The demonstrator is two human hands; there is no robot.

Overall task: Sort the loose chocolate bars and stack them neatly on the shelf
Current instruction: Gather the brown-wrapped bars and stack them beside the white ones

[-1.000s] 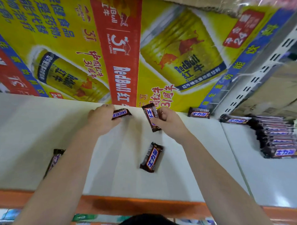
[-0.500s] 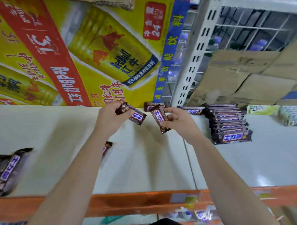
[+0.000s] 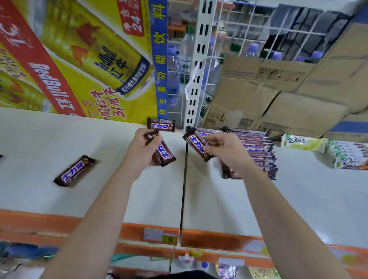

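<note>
Over the white shelf, on either side of the dark seam between its two panels, both hands are each holding one chocolate bar. The left hand is curling its fingers around the left-hand bar, whose blue lettering is facing up and whose near end is projecting toward the right. The right hand is pinching the right-hand bar between thumb and fingertips, and this bar is slanting from far left to near right. The two held bars are not touching each other. Just right of the right hand, the stack of bars is lying on the right panel as an overlapping row running from far to near, and the hand and wrist are covering part of its left side. One far bar is lying at the far edge of the left panel, just beyond the left hand, against the yellow printed carton. One loose bar is lying diagonally on the left panel, well apart from the left hand. Dove packs are lying at the far right, and cardboard boxes are standing behind the stack.
</note>
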